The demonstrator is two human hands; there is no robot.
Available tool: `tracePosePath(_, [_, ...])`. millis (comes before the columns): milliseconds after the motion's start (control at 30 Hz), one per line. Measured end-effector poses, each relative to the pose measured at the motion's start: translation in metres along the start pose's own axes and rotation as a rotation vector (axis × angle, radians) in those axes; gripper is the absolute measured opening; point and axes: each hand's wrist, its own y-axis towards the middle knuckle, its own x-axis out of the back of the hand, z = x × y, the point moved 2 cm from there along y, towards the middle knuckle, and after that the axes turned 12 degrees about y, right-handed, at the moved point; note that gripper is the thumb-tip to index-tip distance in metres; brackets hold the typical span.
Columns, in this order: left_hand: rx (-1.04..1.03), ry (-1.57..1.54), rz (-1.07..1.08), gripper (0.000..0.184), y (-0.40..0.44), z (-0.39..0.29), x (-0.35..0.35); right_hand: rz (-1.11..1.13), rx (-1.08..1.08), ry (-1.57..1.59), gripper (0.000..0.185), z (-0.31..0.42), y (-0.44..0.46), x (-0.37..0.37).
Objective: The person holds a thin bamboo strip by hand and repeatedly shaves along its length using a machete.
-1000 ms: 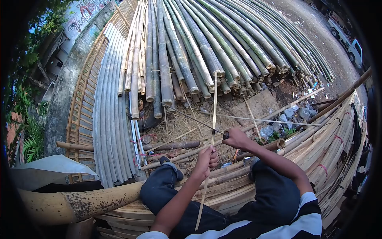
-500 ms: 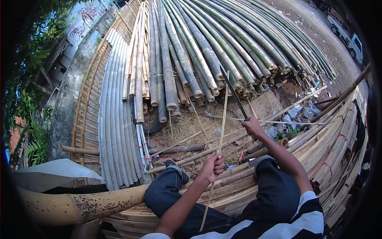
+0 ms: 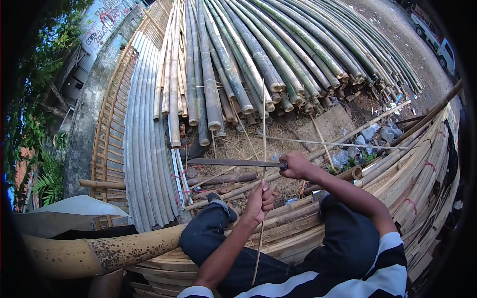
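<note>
My left hand (image 3: 259,202) is closed around a thin bamboo strip (image 3: 264,124), which stands nearly upright and runs down past my lap. In my right hand (image 3: 296,166) is the dark handle of a machete (image 3: 233,162). Its long blade lies level, pointing left, and crosses the strip just above my left fist. Whether the edge touches the strip I cannot tell.
Bamboo poles (image 3: 258,54) are stacked ahead, cut ends toward me. Split bamboo bundles (image 3: 387,203) lie under me and to the right. A thick bamboo pole (image 3: 104,253) lies at left beside corrugated sheets (image 3: 144,149). A truck (image 3: 437,39) stands far right.
The machete has swung from pointing up and away to lying level across the strip. My right hand has come down and left. The strip stands more upright in my left hand.
</note>
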Motion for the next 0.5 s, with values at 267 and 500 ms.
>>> tracePosePath(267, [0.037,-0.018,0.023,0.032,0.012,-0.007,-0.011,-0.133,-0.271,0.388,0.033,-0.029,-0.008,0.015])
tracePosePath(500, [-0.068,0.144,-0.115,0.031,0.002,-0.009,-0.008,0.011,-0.084,0.026,0.022,-0.007,0.001,0.000])
